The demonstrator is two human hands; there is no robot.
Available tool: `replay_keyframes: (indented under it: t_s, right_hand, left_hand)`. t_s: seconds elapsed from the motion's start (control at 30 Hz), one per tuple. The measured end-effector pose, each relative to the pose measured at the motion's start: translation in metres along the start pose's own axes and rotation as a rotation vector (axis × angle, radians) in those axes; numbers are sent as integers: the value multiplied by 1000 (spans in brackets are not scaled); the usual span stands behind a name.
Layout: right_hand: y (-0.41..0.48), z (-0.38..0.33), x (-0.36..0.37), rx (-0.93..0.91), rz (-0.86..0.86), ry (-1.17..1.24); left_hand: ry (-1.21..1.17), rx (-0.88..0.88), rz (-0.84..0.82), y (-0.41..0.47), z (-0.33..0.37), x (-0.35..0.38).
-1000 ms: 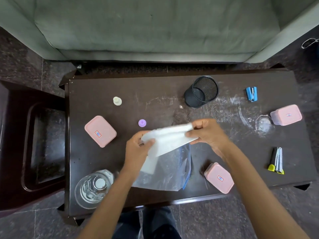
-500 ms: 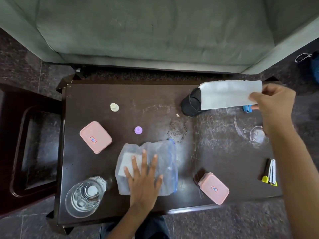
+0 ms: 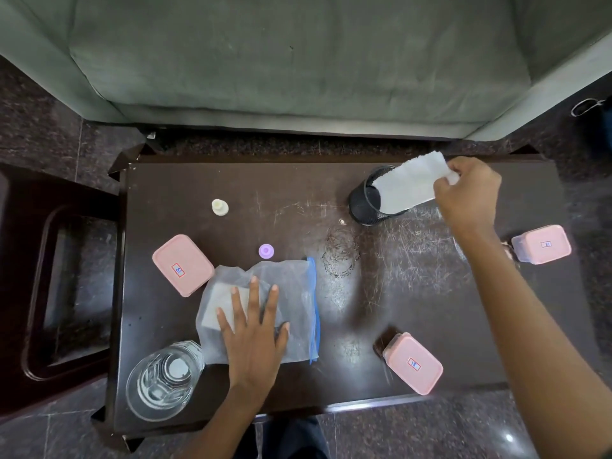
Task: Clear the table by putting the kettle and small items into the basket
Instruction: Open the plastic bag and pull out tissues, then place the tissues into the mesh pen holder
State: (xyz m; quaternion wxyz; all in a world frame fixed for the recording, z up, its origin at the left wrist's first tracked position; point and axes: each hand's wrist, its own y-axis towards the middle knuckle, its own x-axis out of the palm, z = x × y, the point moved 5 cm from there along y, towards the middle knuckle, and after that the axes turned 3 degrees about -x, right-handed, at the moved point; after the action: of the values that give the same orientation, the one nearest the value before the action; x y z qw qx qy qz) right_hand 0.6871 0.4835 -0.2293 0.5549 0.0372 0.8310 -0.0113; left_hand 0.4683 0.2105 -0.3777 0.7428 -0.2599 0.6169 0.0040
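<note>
White and limp: pinching the folded sheet (image 3: pixel 405 187) by its far end in the right hand (image 3: pixel 467 193), fingers curled round it, and holding its loose end at the mouth of the black mesh basket (image 3: pixel 362 208). Not telling whether that end is already inside or just above. Gripping high and at one end, probably so the sheet is hanging straight and clearing the rim.

Pressing down with the left hand (image 3: pixel 256 329), fingers straight and spread, on the clear zip bag (image 3: pixel 298 309), seemingly pinning it and the white pad (image 3: pixel 222 303) inside it against sliding on the worktop (image 3: pixel 414 293). Working with the hands well apart, one near the front edge, one at the far right.

Judging most of the clearing as not yet done:
- glass kettle (image 3: pixel 164 379) standing at the near left corner, just beside the bag, well apart from the basket
- left pink box (image 3: pixel 183 265), near pink box (image 3: pixel 413 363) and right pink box (image 3: pixel 541 244) lying spread across the top
- cream cap (image 3: pixel 219 207) and purple cap (image 3: pixel 266 251) sitting between them

Facing a grey-green sofa (image 3: pixel 298 61) beyond the far edge.
</note>
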Motion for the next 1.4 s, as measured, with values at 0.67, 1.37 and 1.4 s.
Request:
replay_keyframes:
  t_s: [0.67,1.37,1.4]
  right_hand:
    - [-119,-61,12,-371,197,4]
    - [-299,-145,126,-483,-305,106]
    - [-298,-142,126,-478,-298,109]
  left_hand:
    - [-105,118,246,2,11,-54]
    - [-221,-73,-132,-77,-136,-72]
    - [-227,-75,-133,-77,-137,-71]
